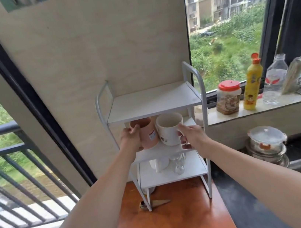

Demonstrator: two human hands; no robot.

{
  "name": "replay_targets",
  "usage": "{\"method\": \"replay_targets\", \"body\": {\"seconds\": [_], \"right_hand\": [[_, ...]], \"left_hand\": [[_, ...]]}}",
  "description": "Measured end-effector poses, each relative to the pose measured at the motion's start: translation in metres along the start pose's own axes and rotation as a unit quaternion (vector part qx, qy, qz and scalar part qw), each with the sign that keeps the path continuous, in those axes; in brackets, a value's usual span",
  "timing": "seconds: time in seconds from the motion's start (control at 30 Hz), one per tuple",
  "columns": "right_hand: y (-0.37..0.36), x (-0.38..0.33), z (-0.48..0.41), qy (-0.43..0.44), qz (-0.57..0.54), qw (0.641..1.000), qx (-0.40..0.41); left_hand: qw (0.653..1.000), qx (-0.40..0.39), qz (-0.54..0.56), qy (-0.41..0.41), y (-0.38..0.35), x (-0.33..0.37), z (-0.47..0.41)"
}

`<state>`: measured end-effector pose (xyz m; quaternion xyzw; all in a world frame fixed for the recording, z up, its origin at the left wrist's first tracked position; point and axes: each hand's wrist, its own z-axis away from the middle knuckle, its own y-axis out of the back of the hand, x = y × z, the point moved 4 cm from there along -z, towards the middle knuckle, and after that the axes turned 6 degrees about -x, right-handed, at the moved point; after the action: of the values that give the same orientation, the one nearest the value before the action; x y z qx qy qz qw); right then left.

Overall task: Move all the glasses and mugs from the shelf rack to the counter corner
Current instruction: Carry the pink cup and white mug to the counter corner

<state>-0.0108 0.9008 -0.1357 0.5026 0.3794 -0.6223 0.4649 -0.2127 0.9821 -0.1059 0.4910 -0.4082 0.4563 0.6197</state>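
Hands (131, 137) grip tilted mugs (169, 128) (rims camera-ward).

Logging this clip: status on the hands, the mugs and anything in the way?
Left hand gripping pink mug, right hand on white mug, both at middle shelf. White mug and glass wait on lower shelf. Top shelf close overhead.

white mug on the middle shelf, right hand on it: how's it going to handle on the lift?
The white mug looks like glazed ceramic: probably rigid, fairly heavy for its size, and breakable if knocked. It looks empty, so likely no spill. The right hand grips at its handle side, so it may tilt. The pink mug sits right beside it, so they could clink.
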Motion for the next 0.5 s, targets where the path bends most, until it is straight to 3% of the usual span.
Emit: {"method": "replay_targets", "body": {"seconds": [0.5], "right_hand": [[0.013, 0.005, 0.053, 0.036, -0.027, 0.999, -0.005]], "left_hand": [[0.995, 0.069, 0.039, -0.055, 0.008, -0.016, 0.066]]}}
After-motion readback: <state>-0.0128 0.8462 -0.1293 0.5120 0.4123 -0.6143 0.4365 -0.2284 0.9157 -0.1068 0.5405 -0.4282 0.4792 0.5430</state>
